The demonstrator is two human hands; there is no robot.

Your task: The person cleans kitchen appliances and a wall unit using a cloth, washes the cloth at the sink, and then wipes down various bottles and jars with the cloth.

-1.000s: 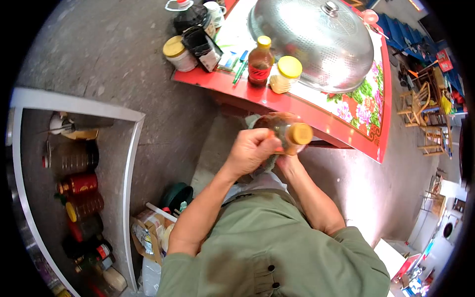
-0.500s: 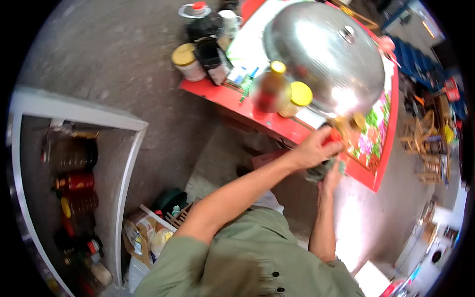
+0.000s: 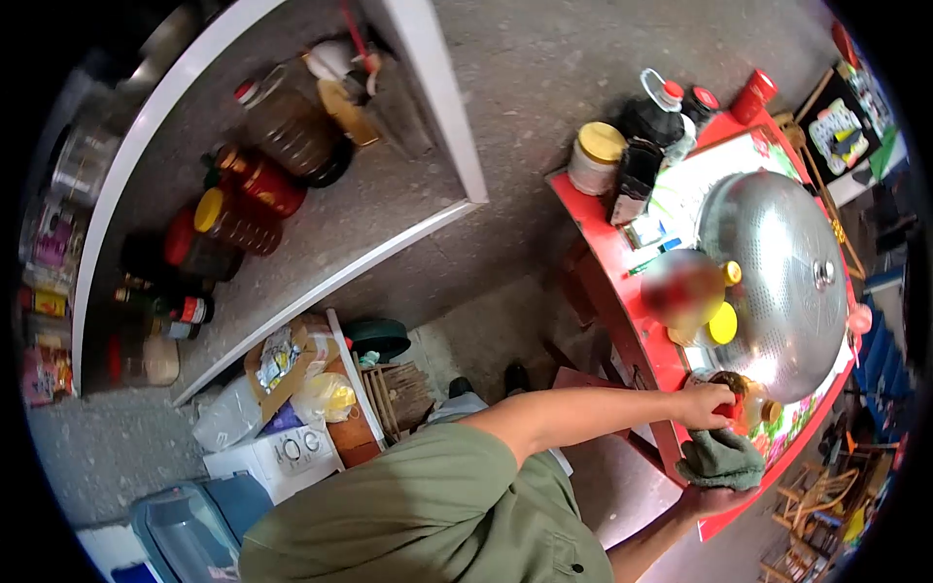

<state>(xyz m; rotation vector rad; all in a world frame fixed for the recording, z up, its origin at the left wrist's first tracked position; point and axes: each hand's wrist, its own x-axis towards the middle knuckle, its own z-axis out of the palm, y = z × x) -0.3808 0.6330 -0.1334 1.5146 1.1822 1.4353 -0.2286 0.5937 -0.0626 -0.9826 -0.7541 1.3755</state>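
Note:
My left hand (image 3: 704, 405) is closed round a bottle with an orange-yellow cap (image 3: 770, 412) at the near edge of the red table (image 3: 622, 282). Just below it, my right hand (image 3: 717, 499) has its fingers wrapped under a grey-green cloth (image 3: 721, 459). The cloth lies close against the bottle. Beyond my hands, a large perforated metal dome (image 3: 773, 282) covers much of the tabletop. A yellow-lidded jar (image 3: 721, 325) and a blurred bottle of dark red liquid (image 3: 683, 290) stand beside the dome.
Farther along the table are a yellow-lidded white jar (image 3: 597, 160), a black jug (image 3: 653, 119) and a red can (image 3: 753, 96). At left, a white-framed shelf (image 3: 447, 117) holds several bottles. Cardboard boxes (image 3: 316, 355) and a blue bin (image 3: 185, 530) sit below. Wooden chairs (image 3: 816, 500) stand at lower right.
The view has turned, so the shelf fills more of the left side. My hands have moved from in front of my body to the table with the bottle and cloth.

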